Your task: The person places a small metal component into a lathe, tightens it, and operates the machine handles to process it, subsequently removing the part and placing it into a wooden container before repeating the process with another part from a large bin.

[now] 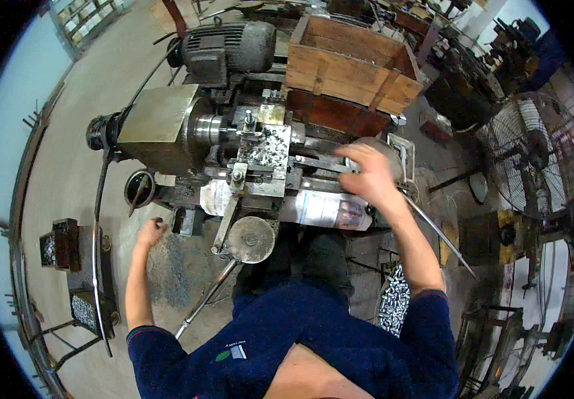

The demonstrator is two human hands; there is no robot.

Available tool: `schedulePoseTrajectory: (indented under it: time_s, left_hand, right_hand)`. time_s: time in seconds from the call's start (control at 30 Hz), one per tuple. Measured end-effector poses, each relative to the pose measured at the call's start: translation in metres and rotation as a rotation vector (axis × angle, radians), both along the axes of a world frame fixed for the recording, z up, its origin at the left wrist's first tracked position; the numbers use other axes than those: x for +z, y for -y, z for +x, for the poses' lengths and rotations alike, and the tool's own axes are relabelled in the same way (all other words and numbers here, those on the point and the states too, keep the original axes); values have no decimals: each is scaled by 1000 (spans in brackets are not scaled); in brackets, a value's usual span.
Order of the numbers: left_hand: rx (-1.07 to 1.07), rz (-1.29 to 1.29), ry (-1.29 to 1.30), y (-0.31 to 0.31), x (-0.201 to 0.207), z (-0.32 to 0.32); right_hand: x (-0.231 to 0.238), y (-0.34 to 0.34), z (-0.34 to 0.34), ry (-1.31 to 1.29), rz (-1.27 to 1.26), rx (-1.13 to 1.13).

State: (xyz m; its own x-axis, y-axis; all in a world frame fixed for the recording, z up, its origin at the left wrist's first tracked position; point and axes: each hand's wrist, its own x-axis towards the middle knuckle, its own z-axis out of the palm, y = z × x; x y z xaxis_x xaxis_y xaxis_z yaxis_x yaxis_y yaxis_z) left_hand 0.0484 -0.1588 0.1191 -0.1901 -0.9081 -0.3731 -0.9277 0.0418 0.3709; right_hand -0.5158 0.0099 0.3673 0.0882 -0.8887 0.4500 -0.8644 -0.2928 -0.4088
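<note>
My left hand [150,233] is closed at the left of the small lathe, near a small metal box [185,220]. A small dark end shows at its fingertips; I cannot make out what it is. Over the right end of the lathe bed [320,163] is my right hand [371,174], slightly blurred, with thumb and fingers apart and nothing visible between them. The lathe's spindle chuck [211,128] faces a tool slide [267,154] strewn with dark metal chips. A round metal disc [252,239] sits at the front, beside a long lever [206,300].
A motor [224,48] and a wooden crate [347,63] stand behind the lathe. Small metal pieces fill a container [394,302] by my right elbow and a tray [83,311] at far left. A caged fan [533,156] stands right. A dark pot [139,189] is left of the lathe.
</note>
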Motion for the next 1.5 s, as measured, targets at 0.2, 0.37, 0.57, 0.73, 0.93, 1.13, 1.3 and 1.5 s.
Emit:
schedulePoseTrajectory:
  time_s: [0.2,0.37,0.57,0.73,0.93,1.13,1.3,1.5]
  left_hand:
    - [270,-665,92,-31,166,73]
    - [511,-546,376,-93,145,168]
    - [782,-474,174,-147,145,39]
    - [852,-531,300,-161,148,-3]
    - [575,-217,-34,-138,165,21]
    - [483,-209,-451,-103,138,70]
    - [445,-202,-568,-83,130,56]
    - [397,-118,-705,-84,123,74]
  right_hand:
    - [-1,136,122,-406,15,244]
    - [2,176,171,-745,340,194]
    - [-9,186,166,-762,371,193]
    - [-13,186,169,-750,364,192]
    - [-8,182,157,-809,357,139]
    - [77,156,81,-664,234,-100]
    - [91,172,-55,-499,152,-540]
    - [74,80,-100,-178,-70,-372]
